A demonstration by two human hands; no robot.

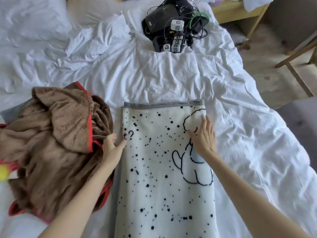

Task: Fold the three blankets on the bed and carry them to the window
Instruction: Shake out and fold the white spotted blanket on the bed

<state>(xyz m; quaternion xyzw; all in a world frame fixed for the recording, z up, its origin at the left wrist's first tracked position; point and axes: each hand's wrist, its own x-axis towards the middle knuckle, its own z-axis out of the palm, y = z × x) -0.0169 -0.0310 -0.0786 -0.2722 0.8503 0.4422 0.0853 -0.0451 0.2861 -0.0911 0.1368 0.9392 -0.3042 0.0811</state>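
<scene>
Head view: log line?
spotted blanket: partly folded | left hand: at its edge, grip unclear | right hand: flat on it | brown blanket: heaped

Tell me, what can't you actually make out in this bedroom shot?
Head view:
- Yellow thing: cut off by the left edge, blurred.
- Left hand: fingertips tucked between brown blanket and spotted blanket, so its grip is unclear.
- Near end of the spotted blanket: cut off by the bottom edge.
- Third blanket and window: not identifiable in view.
</scene>
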